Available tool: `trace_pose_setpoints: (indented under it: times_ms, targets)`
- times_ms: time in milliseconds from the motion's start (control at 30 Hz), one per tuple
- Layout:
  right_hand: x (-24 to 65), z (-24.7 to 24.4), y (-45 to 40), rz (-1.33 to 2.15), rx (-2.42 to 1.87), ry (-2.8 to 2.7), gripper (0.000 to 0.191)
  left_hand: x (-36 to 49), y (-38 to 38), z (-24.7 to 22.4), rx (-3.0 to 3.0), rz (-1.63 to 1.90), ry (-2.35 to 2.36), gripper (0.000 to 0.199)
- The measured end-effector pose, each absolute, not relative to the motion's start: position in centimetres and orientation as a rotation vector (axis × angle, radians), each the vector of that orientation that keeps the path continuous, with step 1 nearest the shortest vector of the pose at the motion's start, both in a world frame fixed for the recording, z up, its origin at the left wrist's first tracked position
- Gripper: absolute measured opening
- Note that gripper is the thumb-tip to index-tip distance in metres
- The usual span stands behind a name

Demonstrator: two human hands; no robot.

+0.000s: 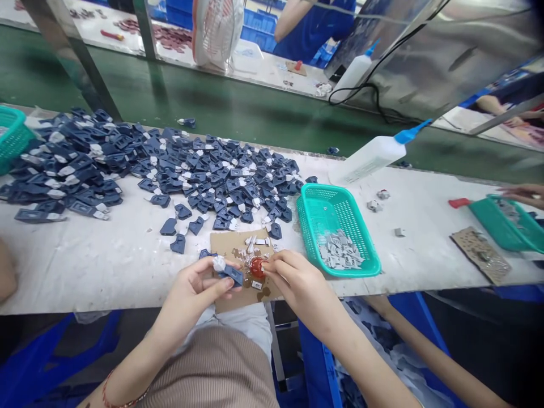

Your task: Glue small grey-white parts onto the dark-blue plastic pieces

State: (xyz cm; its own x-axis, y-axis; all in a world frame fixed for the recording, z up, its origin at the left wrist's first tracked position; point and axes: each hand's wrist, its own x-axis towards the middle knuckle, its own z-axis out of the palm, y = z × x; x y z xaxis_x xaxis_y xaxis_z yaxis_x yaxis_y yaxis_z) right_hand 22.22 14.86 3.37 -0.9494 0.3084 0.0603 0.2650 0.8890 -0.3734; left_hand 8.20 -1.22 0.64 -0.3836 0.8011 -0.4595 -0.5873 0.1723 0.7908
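My left hand [199,286] is closed around a dark blue plastic part [232,275] with a crumpled white bit [219,263] at its upper end. Fingertips of my right hand [297,277] are pinched together at the edge of a small round red dish [256,267]; a small pale grey piece [264,267] shows between them, partly hidden. The dish sits on a stained, wet-looking cardboard sheet [225,243]. Several small grey pieces [256,285] lie around the dish on this sheet. Another blue part [206,253] rests just behind my left hand.
A large heap of blue parts [229,175] spreads across the table's left and middle. To the right stands a green basket [304,226] with grey pieces, near a white bottle [374,158] with a blue nozzle. Another person's hand [527,194] is over a second green basket [488,221].
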Motion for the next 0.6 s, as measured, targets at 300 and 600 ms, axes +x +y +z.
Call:
trace_pose_setpoints:
  times_ms: [300, 600]
  targets:
    - [22.3, 3.0, 14.7, 0.539, -0.446, -2.902, 0.022, 10.3, -0.6, -0.2, 0.336, 1.560, 1.278, 0.015]
    - [22.1, 3.0, 14.0, 0.606, -0.545, -2.827, 0.024, 10.8, -0.2, -0.3, 0.301, 1.586, 1.273, 0.018]
